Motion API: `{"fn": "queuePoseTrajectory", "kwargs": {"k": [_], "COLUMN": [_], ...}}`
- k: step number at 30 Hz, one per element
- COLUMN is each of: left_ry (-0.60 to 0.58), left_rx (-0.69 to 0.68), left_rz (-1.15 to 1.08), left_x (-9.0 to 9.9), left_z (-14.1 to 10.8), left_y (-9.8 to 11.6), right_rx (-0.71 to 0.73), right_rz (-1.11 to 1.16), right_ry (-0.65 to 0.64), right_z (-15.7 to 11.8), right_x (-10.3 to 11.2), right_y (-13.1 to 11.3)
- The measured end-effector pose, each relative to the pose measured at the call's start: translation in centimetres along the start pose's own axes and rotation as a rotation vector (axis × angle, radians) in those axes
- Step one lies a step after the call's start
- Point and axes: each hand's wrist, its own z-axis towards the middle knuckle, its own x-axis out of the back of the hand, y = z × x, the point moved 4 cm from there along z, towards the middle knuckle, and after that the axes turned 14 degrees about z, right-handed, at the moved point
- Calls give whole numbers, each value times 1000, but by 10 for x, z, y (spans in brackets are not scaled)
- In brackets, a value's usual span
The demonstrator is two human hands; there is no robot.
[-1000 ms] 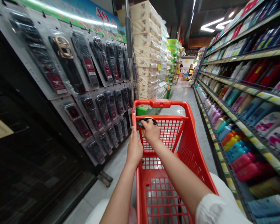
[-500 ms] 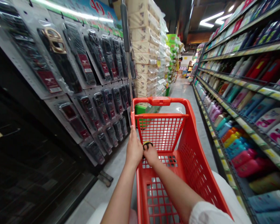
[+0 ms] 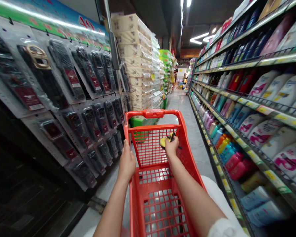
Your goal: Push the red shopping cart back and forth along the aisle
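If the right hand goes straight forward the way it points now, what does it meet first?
Probably the cart's red mesh front wall. The right hand, holding a small yellow and black thing, is inside the cart and points at that wall; the gap is hard to judge.

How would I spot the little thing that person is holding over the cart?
Find the red shopping cart in the aisle. The right hand is inside it, by the mesh front wall, gripping a small yellow and black object, the only yellow thing in the cart.

Both arms stretched forward, hands apart

Left hand [image 3: 127, 162] curled closed with knuckles up; right hand [image 3: 172, 146] further ahead, fingers clenched around something small.
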Motion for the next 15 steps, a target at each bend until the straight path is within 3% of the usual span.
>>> {"fn": "queuePoseTrajectory", "kwargs": {"k": [3, 5, 7, 11, 13, 15], "left_ry": [-16, -7, 4, 24, 29, 26], "left_rx": [11, 20, 20, -4, -2, 8], "left_rz": [24, 23, 11, -9, -11, -3], "left_x": [0, 0, -1, -1, 1, 2], "left_z": [0, 0, -1, -3, -4, -5], "left_y": [2, 1, -1, -3, -3, -2], "right_rx": [176, 201, 179, 4, -125, -189], "right_rz": [116, 109, 59, -45, -41, -22], "right_ry": [57, 41, -26, -91, -108, -158], "right_z": [20, 22, 10, -39, -59, -66], "right_x": [-9, -6, 1, 12, 5, -11], "right_y": [-37, -40, -21, 49, 73, 75]}}
